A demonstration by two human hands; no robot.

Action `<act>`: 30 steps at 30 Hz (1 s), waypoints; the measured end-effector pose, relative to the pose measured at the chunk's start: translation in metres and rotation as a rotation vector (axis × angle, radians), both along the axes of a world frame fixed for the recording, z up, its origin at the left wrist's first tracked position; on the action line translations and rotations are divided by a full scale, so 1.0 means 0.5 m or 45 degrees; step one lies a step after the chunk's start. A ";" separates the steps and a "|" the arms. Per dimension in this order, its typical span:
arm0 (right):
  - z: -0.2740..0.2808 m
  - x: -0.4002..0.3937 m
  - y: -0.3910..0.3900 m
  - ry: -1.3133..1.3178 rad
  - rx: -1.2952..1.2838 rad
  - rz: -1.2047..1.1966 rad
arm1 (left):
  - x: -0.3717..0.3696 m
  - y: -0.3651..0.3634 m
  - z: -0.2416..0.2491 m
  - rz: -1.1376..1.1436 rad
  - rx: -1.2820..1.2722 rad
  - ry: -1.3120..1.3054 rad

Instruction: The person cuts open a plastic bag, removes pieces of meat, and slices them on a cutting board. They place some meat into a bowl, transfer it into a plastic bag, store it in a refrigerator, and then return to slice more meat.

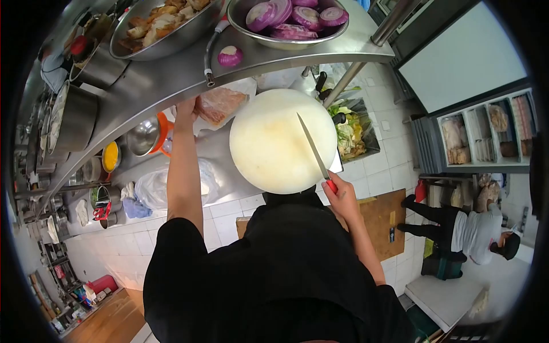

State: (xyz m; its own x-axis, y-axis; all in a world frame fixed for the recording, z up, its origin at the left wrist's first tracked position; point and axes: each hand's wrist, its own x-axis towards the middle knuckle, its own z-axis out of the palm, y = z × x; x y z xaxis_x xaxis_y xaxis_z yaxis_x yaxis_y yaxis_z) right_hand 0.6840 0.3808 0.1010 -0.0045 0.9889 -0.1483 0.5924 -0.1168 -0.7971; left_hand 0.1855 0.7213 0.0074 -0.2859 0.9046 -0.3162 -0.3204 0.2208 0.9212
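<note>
My right hand (pixel 339 194) is closed around the red handle of a kitchen knife (pixel 310 143). The long blade lies over a round white cutting board (pixel 269 143), its tip toward the far side. On the far left, my left hand (pixel 186 107) reaches to the left edge of a piece of raw meat (pixel 219 106), which rests on a white sheet. The steel shelf's edge hides the left fingers, so their grip cannot be made out.
Overhead, a steel shelf (pixel 166 86) holds a bowl of sliced red onions (pixel 306 41), an onion piece (pixel 230 56) and a bowl of browned food (pixel 123 48). A vegetable bin (pixel 374 137) stands right of the board. Another person (pixel 477 228) stands at far right.
</note>
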 end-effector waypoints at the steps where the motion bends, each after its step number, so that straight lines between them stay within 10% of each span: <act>1: 0.003 -0.002 0.001 0.013 0.000 0.001 | 0.012 -0.017 0.006 -0.040 0.007 0.017; 10: -0.023 0.019 0.032 0.007 0.051 -0.002 | 0.100 -0.160 0.166 0.014 0.043 -0.109; 23: -0.084 0.154 0.173 0.397 -0.244 0.310 | 0.338 -0.524 0.039 0.475 -0.042 -0.676; 30: -0.067 0.210 0.199 0.546 -0.500 0.516 | 0.375 -0.547 0.036 0.332 -0.189 0.066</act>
State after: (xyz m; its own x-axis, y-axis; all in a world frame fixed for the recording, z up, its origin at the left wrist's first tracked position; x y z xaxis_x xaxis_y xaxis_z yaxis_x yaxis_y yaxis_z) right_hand 0.7888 0.4804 0.0676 -0.4985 0.7710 -0.3964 0.2934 -0.2802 -0.9140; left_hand 0.3729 0.4479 0.0256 -0.5219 0.7435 -0.4181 -0.3374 0.2702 0.9018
